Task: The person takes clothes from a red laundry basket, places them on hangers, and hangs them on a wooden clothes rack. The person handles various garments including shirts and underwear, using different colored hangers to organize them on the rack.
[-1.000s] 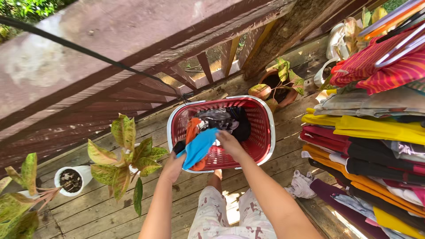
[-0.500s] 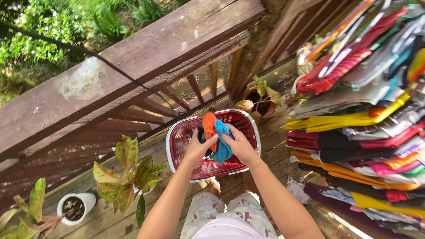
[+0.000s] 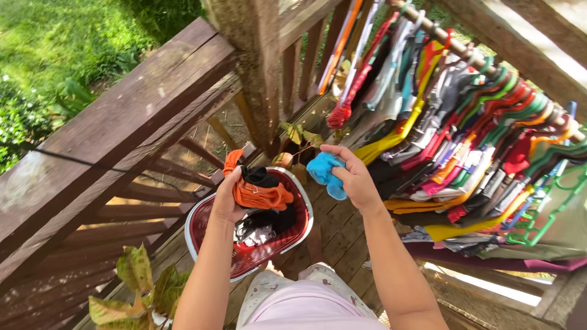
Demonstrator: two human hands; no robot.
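Now left grip [image 3: 229,201] clutches crumpled orange cloth [image 3: 260,194]; right grip [image 3: 354,180] bunched blue cloth [image 3: 324,172]

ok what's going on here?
A person stands on a wooden deck over a red laundry basket. The left hand holds an orange and black garment above the basket; the right hand holds a blue cloth out toward a crowded rail of hung clothes. More laundry lies in the basket.
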